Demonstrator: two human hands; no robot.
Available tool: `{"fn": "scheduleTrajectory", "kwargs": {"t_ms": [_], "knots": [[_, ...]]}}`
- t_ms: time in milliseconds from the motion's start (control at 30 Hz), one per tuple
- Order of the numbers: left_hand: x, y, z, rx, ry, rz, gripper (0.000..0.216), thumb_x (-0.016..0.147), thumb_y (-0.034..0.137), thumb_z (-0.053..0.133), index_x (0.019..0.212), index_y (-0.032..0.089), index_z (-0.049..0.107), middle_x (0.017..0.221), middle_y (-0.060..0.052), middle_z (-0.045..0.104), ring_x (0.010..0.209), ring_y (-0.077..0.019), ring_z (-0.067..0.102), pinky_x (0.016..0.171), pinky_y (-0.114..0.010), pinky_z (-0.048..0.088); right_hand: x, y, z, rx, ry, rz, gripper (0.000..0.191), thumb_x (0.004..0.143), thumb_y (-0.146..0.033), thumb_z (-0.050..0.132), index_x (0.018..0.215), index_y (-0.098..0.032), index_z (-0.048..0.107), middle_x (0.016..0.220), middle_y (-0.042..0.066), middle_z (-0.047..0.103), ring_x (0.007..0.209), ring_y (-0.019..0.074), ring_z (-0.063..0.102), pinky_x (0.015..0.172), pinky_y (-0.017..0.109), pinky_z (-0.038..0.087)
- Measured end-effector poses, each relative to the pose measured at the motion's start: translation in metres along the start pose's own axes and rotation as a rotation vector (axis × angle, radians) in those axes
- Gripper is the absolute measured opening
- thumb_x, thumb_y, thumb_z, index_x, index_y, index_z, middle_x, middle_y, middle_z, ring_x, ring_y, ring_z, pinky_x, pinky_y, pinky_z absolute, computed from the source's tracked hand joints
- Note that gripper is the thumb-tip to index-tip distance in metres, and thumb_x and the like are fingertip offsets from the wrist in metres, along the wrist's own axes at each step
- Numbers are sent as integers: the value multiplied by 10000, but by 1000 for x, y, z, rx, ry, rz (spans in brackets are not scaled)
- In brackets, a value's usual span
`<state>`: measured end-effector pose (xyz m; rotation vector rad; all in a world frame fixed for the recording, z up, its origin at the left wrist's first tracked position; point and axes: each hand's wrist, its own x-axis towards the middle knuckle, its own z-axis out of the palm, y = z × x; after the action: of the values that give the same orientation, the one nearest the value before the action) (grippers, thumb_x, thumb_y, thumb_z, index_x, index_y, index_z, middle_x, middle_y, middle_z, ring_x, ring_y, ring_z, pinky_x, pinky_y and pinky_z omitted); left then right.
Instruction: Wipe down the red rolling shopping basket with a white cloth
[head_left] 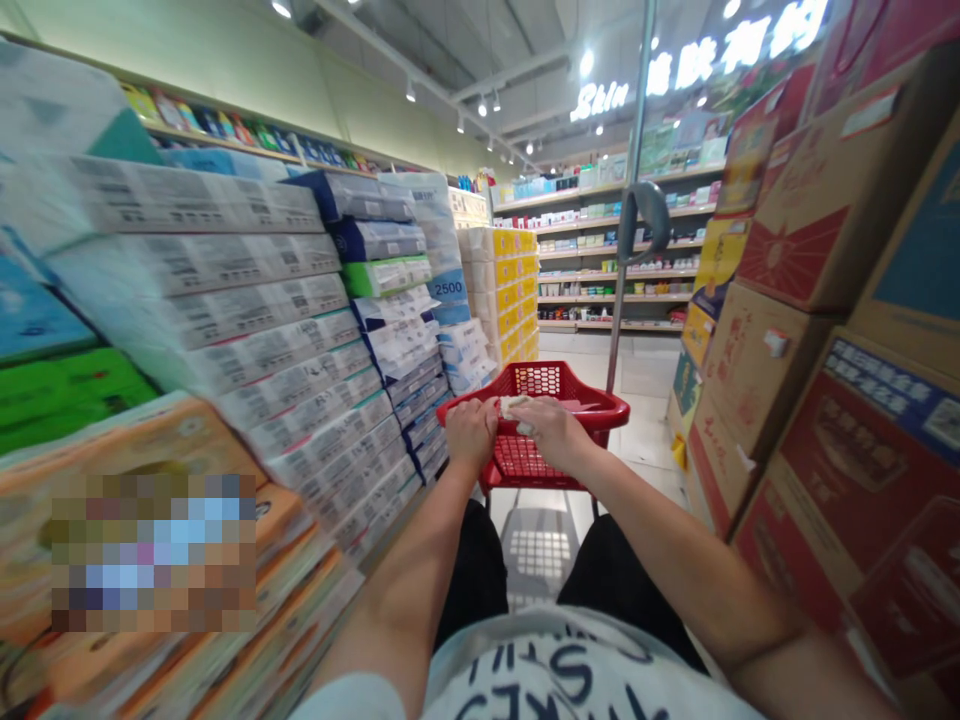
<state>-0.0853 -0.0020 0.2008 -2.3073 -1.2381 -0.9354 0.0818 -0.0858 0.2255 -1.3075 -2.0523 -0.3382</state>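
Note:
A red plastic shopping cart (559, 385) stands in the aisle straight ahead of me. My left hand (471, 430) is closed over the near rim of the cart, which serves as its handle. My right hand (551, 430) rests on the same rim with the fingers curled, and a small whitish piece, perhaps paper or cloth (514, 405), shows between the two hands. I cannot tell which hand holds that piece. The cart's basket looks bare inside where I can see it.
Stacks of packed tissue and paper goods (285, 340) line the left side of the aisle. Cardboard cartons (810, 330) are piled high on the right. A metal pole (626, 260) rises beyond the cart. Stocked shelves (615, 270) cross the far end over a pale tiled floor.

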Motion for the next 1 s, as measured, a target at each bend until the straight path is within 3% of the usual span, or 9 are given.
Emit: {"fn": "scheduleTrajectory", "kwargs": {"t_ms": [100, 200, 400, 467, 567, 667, 867, 1000], "knots": [[-3, -3, 0, 8, 5, -10, 362, 969, 311, 345, 1212, 256, 609, 951, -69, 641, 932, -236, 542, 836, -368, 326, 7, -2, -3, -59, 139, 103, 344, 853, -90, 470, 1131, -204, 637, 1009, 61, 674, 990, 202, 563, 910, 338, 452], [-6, -6, 0, 15, 24, -21, 368, 959, 294, 349, 1213, 254, 613, 950, -72, 647, 929, -242, 542, 832, -378, 323, 9, -4, 3, -171, 197, 156, 255, 909, -196, 477, 1096, -191, 650, 980, 93, 651, 1004, 236, 534, 942, 378, 431], [-8, -14, -2, 9, 41, -30, 375, 962, 287, 336, 1193, 251, 629, 953, -73, 653, 924, -244, 544, 827, -381, 320, -9, -22, 34, -206, 178, 57, 433, 920, -329, 501, 1331, -194, 496, 1361, 128, 473, 1264, 291, 391, 1062, 463, 338], [-8, -16, -2, 0, 35, -34, 375, 964, 289, 336, 1193, 249, 629, 957, -71, 654, 920, -241, 546, 824, -378, 325, -11, -26, 37, -196, 146, -12, 456, 920, -282, 486, 1369, -208, 454, 1404, 123, 438, 1309, 297, 352, 1083, 489, 307], [-7, -16, -2, 0, 38, -41, 371, 967, 290, 335, 1185, 246, 632, 954, -66, 655, 917, -239, 547, 826, -377, 329, -7, -23, 35, -124, 115, -24, 480, 925, -179, 419, 1404, -185, 398, 1367, 122, 490, 1269, 249, 419, 1059, 440, 356], [-7, -11, 0, 8, 58, -38, 361, 971, 301, 342, 1182, 250, 629, 945, -63, 653, 921, -242, 545, 826, -380, 326, -6, -16, 37, -107, 142, 30, 431, 928, -180, 419, 1357, -155, 456, 1313, 118, 542, 1203, 228, 482, 1037, 398, 391], [-5, 1, 1, 2, 53, -39, 368, 984, 315, 328, 1187, 233, 624, 944, -74, 654, 915, -242, 545, 815, -379, 324, -14, -8, 42, -208, 130, -154, 371, 939, -182, 415, 1286, -177, 548, 1323, 94, 548, 1304, 253, 389, 1098, 424, 321], [-2, 7, 1, 8, 42, -45, 359, 985, 319, 328, 1189, 244, 614, 947, -62, 648, 921, -237, 542, 818, -373, 327, -7, -3, 29, -130, 151, 25, 366, 949, -241, 431, 1302, -207, 524, 1270, 90, 588, 1173, 225, 510, 1042, 423, 383]]}}
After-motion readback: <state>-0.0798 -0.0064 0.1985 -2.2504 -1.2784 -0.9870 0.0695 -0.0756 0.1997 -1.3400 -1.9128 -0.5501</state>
